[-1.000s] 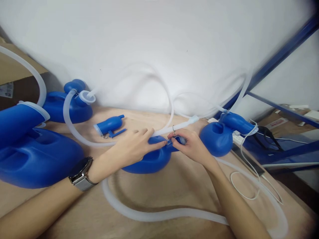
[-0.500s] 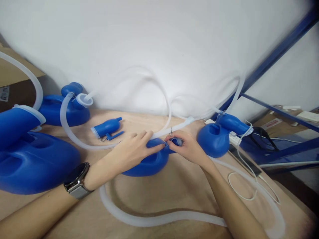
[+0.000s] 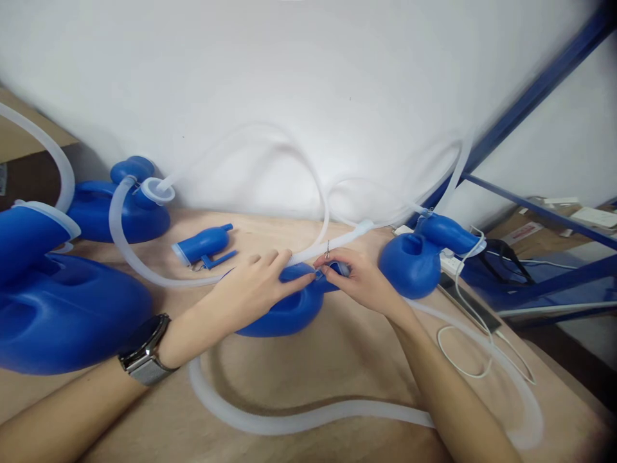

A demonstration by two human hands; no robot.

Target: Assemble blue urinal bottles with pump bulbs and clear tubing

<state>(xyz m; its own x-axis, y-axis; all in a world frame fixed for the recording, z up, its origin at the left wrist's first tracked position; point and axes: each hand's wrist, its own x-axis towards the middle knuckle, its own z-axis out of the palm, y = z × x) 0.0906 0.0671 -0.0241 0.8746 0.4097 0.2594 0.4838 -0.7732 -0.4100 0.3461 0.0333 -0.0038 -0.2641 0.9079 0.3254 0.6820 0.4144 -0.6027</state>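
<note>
A blue plastic urinal bottle (image 3: 284, 317) lies on its side on the table, its neck toward the right. My left hand (image 3: 260, 283) rests over its body and grips it, with the thumb reaching to the neck. At the neck, my right hand (image 3: 359, 276) has thumb and fingers pinched together on a small metal clip (image 3: 328, 249) whose end sticks up above them. The fingertips of both hands nearly meet there. Part of the blue mouth (image 3: 339, 267) shows between the right fingers; the rest is covered.
Other blue urinal bottles stand at left (image 3: 77, 315), back left (image 3: 144, 222) and right (image 3: 409, 270). A loose blue spout piece (image 3: 205, 244) lies behind my left hand. A clear hose (image 3: 289, 424) loops across the front. A phone (image 3: 475, 308) and white cable (image 3: 453, 366) lie at right.
The whole view has shifted slightly, so things appear a little further left and up. Both hands stay at the bottle's neck, with only small finger movements.
</note>
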